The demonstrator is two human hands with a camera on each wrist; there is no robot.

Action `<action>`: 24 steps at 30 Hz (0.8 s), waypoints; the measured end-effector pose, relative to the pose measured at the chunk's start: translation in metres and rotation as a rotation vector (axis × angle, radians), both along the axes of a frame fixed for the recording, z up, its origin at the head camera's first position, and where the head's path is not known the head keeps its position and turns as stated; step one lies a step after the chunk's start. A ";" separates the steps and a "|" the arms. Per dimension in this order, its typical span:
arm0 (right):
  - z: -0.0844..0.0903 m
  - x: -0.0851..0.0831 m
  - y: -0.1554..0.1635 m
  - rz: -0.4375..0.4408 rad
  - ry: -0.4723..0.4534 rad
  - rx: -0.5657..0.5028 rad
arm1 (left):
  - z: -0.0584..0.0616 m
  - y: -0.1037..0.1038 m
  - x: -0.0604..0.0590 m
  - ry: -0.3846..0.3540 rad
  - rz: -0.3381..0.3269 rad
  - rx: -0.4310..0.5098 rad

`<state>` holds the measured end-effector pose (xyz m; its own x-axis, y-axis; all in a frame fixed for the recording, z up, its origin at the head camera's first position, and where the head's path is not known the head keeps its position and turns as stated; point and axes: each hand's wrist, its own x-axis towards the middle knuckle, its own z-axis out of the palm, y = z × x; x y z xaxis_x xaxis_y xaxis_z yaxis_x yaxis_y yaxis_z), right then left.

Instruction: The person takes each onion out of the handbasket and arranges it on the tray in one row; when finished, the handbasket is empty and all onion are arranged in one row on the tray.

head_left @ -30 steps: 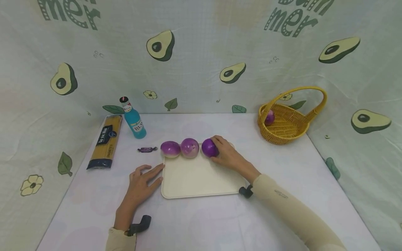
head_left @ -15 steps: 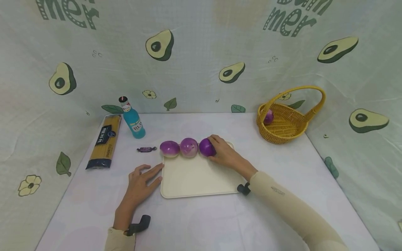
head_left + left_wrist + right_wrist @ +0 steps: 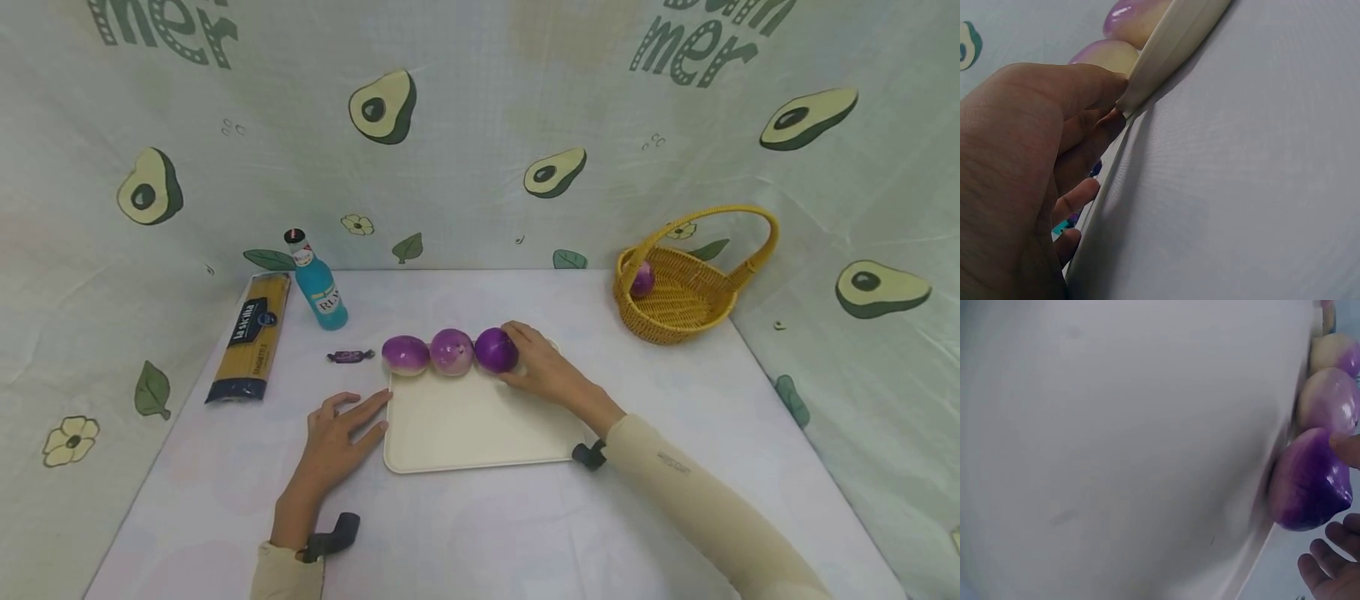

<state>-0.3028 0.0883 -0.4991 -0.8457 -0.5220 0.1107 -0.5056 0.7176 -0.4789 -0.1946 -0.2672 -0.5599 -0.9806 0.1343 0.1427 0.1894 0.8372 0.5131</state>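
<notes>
**Fingers on the third onion**

While my right hand (image 3: 542, 371) cups the right-most purple onion (image 3: 496, 350) at frame centre, fingers curled loosely round it, my left hand (image 3: 337, 433) lies flat and open, fingertips touching the cream tray (image 3: 472, 429)'s left edge. Two more onions (image 3: 429, 353) line the tray's far rim.

You're seeing "mer" showing twice on the backdrop (image 3: 480, 167), "R" on the blue bottle (image 3: 320, 286); spaghetti pack (image 3: 249, 337) print isn't reading clearly.

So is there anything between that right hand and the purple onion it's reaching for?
Nothing visible. The right hand already touches the rightmost purple onion on the tray's far edge, with its fingers against the onion's right side.
</notes>
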 end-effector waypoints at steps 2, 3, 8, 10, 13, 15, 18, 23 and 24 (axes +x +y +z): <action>0.002 0.001 0.006 -0.008 0.001 -0.005 | 0.001 0.001 -0.001 0.018 -0.002 0.004; 0.003 0.001 0.010 -0.012 0.001 -0.010 | 0.001 0.001 -0.001 0.026 -0.003 0.006; 0.006 0.001 0.028 -0.037 0.016 -0.036 | -0.001 0.000 -0.001 0.035 -0.007 0.013; 0.007 -0.001 0.035 -0.047 0.028 -0.038 | -0.003 -0.001 0.000 0.030 -0.009 0.009; 0.007 -0.004 0.047 -0.071 0.036 -0.028 | -0.005 -0.002 0.000 0.015 -0.007 0.004; 0.008 -0.006 0.055 -0.088 0.035 -0.021 | -0.005 -0.001 -0.001 0.008 -0.009 0.002; 0.009 -0.010 0.066 -0.109 0.036 -0.012 | -0.003 -0.001 -0.001 0.004 -0.010 0.001; 0.011 -0.013 0.086 -0.141 0.056 -0.004 | -0.001 0.000 0.001 -0.005 -0.009 0.003; 0.012 -0.014 0.090 -0.147 0.061 -0.007 | -0.001 0.000 0.001 -0.005 -0.010 0.003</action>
